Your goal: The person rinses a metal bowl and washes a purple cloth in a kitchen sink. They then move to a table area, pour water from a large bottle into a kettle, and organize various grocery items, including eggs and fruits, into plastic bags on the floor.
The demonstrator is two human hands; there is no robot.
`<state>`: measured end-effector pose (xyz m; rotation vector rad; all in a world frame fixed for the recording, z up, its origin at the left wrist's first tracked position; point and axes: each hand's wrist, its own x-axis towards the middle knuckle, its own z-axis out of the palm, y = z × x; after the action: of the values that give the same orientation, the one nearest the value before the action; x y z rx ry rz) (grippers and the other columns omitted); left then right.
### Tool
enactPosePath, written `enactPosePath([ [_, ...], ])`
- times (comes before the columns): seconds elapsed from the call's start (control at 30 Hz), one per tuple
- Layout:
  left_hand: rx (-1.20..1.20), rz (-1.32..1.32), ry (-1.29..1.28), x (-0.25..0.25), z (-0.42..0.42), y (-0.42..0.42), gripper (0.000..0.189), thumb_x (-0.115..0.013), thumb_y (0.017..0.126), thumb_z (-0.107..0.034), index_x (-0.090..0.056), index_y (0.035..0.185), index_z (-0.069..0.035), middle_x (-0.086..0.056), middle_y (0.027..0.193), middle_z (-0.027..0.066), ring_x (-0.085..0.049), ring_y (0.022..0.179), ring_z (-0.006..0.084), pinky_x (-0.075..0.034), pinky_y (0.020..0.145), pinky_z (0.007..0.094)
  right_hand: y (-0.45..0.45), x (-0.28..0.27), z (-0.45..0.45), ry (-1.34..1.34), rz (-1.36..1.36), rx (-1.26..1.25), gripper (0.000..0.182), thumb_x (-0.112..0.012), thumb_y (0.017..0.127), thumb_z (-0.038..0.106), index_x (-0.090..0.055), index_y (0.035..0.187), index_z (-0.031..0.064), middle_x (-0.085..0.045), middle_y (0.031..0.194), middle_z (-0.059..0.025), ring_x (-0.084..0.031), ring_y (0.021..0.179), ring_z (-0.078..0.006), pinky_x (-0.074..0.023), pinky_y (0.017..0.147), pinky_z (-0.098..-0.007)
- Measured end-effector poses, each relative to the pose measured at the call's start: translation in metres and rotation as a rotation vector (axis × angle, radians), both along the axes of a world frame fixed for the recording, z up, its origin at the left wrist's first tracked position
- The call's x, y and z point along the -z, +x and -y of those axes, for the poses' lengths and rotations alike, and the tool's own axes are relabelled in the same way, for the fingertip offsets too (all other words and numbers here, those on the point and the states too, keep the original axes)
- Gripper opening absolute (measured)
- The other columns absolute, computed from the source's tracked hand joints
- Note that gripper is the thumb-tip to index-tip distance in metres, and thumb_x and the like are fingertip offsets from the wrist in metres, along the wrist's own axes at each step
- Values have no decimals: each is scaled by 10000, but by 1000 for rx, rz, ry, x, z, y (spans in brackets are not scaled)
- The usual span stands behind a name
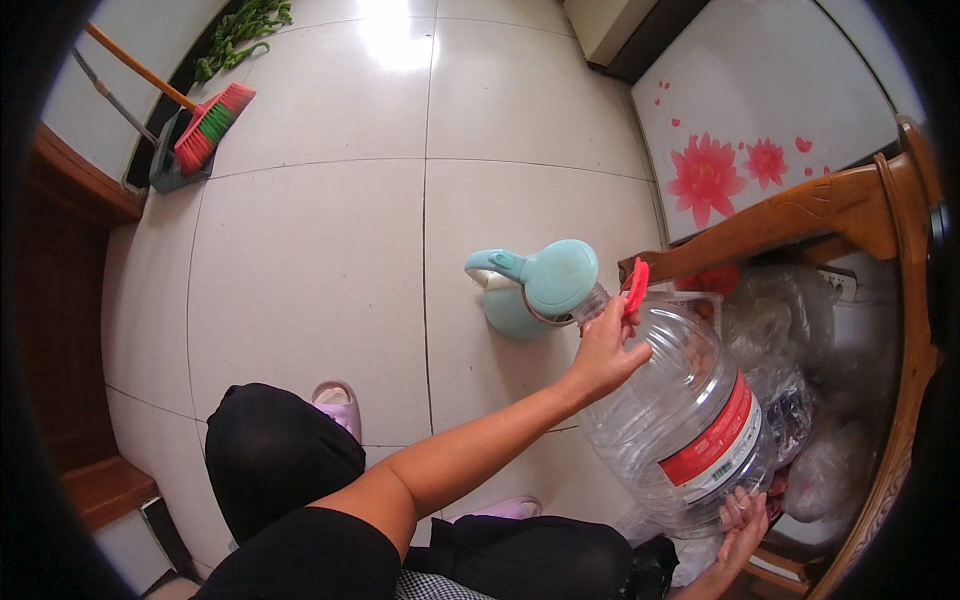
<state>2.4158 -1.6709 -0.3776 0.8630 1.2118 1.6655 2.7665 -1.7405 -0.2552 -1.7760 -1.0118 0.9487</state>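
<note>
A large clear plastic water jug (660, 405) with a red and white label is tilted, its neck at the mouth of a light blue electric kettle (517, 311). The kettle stands on the tiled floor with its lid (566, 276) raised. My left hand (607, 345) grips the jug near its neck, beside the red plastic carrying handle (637, 285). Against the jug's base rests my right hand (739, 517), its palm partly hidden. How far the neck reaches into the kettle is hidden by the lid.
Several plastic bags (787, 315) lie right of the jug, within a curved wooden furniture frame (810, 202). A white panel with red flowers (765, 97) stands at upper right. A broom (214, 127) and dustpan (180, 161) are at upper left, near green leafy vegetables (240, 34).
</note>
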Motion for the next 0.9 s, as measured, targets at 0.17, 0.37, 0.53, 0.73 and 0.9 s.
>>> enactPosePath([
  [0.17, -21, 34, 18, 1, 1, 1, 269, -555, 643, -69, -397, 853, -8, -323, 663, 12, -338, 609, 96, -341, 591, 238, -4, -3, -1, 23, 2, 1, 449, -546, 810, 386, -483, 1053, 13, -595, 925, -128, -589, 763, -210, -476, 561, -272],
  [0.37, -29, -30, 32, -1, 1, 4, 268, -555, 626, -67, -403, 838, -8, -368, 670, 27, -354, 591, 109, -346, 584, 249, -3, 19, 5, -53, -139, 56, 422, -553, 795, 415, -527, 989, 41, -601, 908, -106, -585, 777, -219, -469, 553, -278],
  [0.53, -85, -205, 50, -2, 1, 7, 301, -565, 598, -100, -408, 839, -11, -423, 677, 34, -389, 578, 141, -348, 581, 290, 0, 59, 16, -181, -289, 190, 447, -559, 754, 499, -572, 895, 76, -601, 846, -60, -573, 767, -208, -465, 618, -331],
  [0.73, -21, -258, 117, -20, 9, 21, 309, -572, 591, -155, -420, 843, -63, -434, 695, 29, -428, 624, 161, -302, 690, 313, 3, 128, 42, -210, -620, 306, 534, -537, 756, 479, -466, 1104, 81, -496, 1094, -70, -469, 991, -218, -406, 800, -353],
  [0.9, 139, -236, 221, -43, 27, 56, 335, -564, 594, -173, -410, 872, -65, -433, 739, 46, -440, 705, 186, -277, 730, 325, 41, 190, 75, -353, -963, 60, 575, -473, 800, 427, -368, 1241, 73, -390, 1263, -98, -369, 1147, -273, -314, 951, -414],
])
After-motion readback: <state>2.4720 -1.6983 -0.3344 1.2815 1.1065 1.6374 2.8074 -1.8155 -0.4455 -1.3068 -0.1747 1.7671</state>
